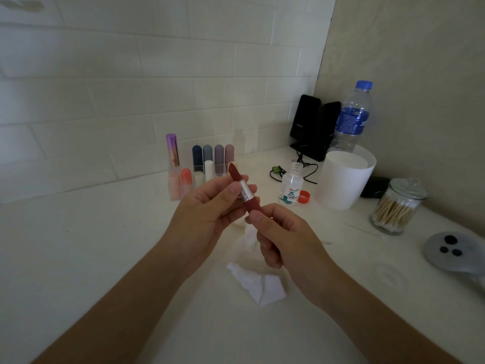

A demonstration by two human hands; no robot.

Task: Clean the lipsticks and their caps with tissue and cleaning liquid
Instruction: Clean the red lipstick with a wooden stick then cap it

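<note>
Two forearms enter from the bottom edge, cut off before the elbows, and meet above a white countertop (105, 245). At centre, the left hand (210, 203) grips an uncapped lipstick (245, 191) by its silver collar, thumb on top. The right hand (278, 232) pinches the dark red base, whose lower end is hidden inside its curled fingers. The red bullet tilts up towards 11 o'clock.

Directly below the hands, at 6 o'clock, a crumpled white tissue (262, 287) lies on the counter; the wrists cover its upper folds. At 3 o'clock a grey device (451, 250) with three dark spots is cut off by the right edge and cannot be identified.

Just beyond it stands a lidded glass jar of cotton swabs (396, 206). At 2 o'clock from the hands, a small bottle of cleaning liquid (291, 185) stands open, with its red cap (304, 197) lying beside it; the label's small print is unreadable. A white cylindrical container (343, 179) is next to it, its contents unclear.

At 11 o'clock, a clear organizer (199, 169) holds capped lipsticks, the left hand's fingers covering part of its front row. A purple tube (173, 149) stands at its left end.

Farthest back, at 1 o'clock, are black speakers (315, 127) and a blue-capped water bottle (353, 119).
</note>
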